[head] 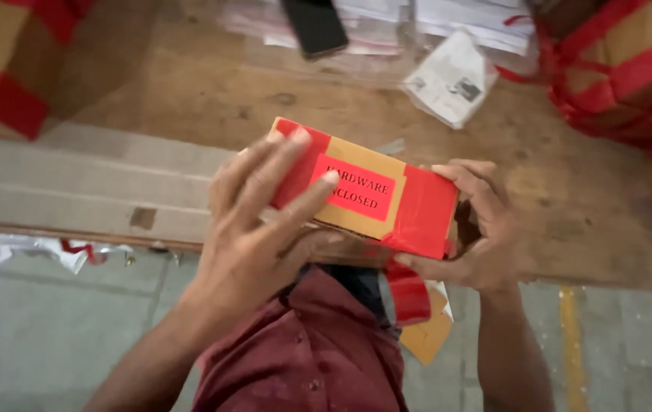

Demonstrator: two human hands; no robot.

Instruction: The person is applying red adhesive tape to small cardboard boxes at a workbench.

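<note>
A small cardboard box (364, 217) wrapped with red tape and bearing a red label sits at the near edge of a wooden table (211, 99). My left hand (253, 233) lies flat over the box's left end, fingers spread across the top and touching the label. My right hand (478, 229) grips the box's right end, thumb under the taped edge. A loose strip of red tape (408, 294) hangs below the box near my red shirt.
Flattened cardboard (74, 183) lies along the table's left edge. Taped boxes stand at the far left (2, 69) and far right (631, 69). A black phone (314, 27), stacked papers (478, 19) and a small plastic packet (452, 76) lie at the back. Grey floor shows below.
</note>
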